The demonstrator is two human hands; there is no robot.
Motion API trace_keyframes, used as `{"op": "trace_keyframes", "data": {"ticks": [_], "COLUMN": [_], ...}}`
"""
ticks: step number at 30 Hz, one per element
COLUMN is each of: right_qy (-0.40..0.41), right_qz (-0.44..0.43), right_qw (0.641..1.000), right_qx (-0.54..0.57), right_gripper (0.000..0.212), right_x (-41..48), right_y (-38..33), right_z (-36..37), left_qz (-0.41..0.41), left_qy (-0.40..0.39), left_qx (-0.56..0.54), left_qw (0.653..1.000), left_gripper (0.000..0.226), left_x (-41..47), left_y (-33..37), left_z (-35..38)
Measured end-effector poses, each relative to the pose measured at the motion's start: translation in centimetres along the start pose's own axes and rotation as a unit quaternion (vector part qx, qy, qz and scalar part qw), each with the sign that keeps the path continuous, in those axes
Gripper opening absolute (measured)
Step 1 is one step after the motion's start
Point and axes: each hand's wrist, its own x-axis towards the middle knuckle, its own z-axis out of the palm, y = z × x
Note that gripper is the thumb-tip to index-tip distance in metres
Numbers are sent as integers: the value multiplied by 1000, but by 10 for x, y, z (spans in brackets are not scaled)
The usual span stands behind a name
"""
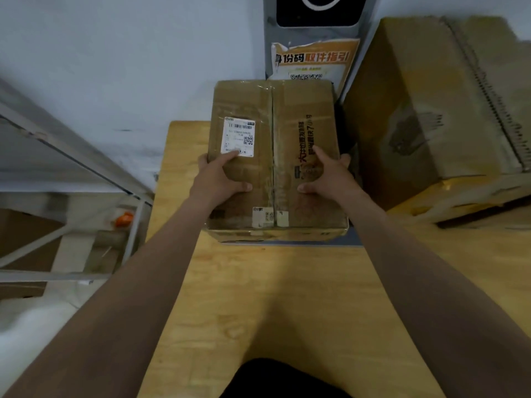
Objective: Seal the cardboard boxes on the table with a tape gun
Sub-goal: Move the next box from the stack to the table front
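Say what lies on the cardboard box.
A white label, clear tape along the seam, small stickers, plus the left hand and right hand gripping the cardboard box. The hands hide some print and the label's lower edge.

Label [239, 136] print too small to read, outer fingers of left hand [221, 179] and right hand [327, 176] hidden past box [275, 116] sides, larger carton [425, 110] cropped.
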Motion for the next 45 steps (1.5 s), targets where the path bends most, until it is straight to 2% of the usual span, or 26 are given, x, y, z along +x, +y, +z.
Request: {"op": "trace_keyframes", "data": {"ticks": [3,6,11,13,17,23,30,33,39,45], "right_qy": [14,21,21,25,58,135,176,192,203,175], "right_qz": [-4,-15,-66,-89,-125,-140,-97,-82,-92,-112], "right_qw": [1000,999,995,991,980,972,974,975,974,978], "right_qx": [10,-40,-76,-93,-144,-132,-101,-81,-50,-18], "right_gripper": [108,105,107,107,104,99,89,85,74,69], "right_x": [-6,-23,-77,-102,-156,-238,-299,-298,-249,-175], "right_y": [1,2,8,7,13,51,119,149,191,218], "right_z": [0,-6,-15,-23,-44,-70,-113,-137,-199,-259], "left_qz": [0,6,69,92,141,200,213,203,196,127], "left_qy": [-15,-25,-15,-13,0,26,-9,-22,1,34], "left_qx": [-6,10,64,84,133,171,77,53,2,-53], "left_qw": [1000,1000,996,992,981,964,974,978,981,990], "left_gripper": [88,82,89,85,75,67,74,79,92,80], "left_x": [-6,-23,-71,-96,-149,-233,-289,-290,-260,-208], "left_y": [4,10,17,27,55,98,137,161,227,297], "left_z": [-1,-3,-14,-21,-28,-20,35,61,108,155]}}
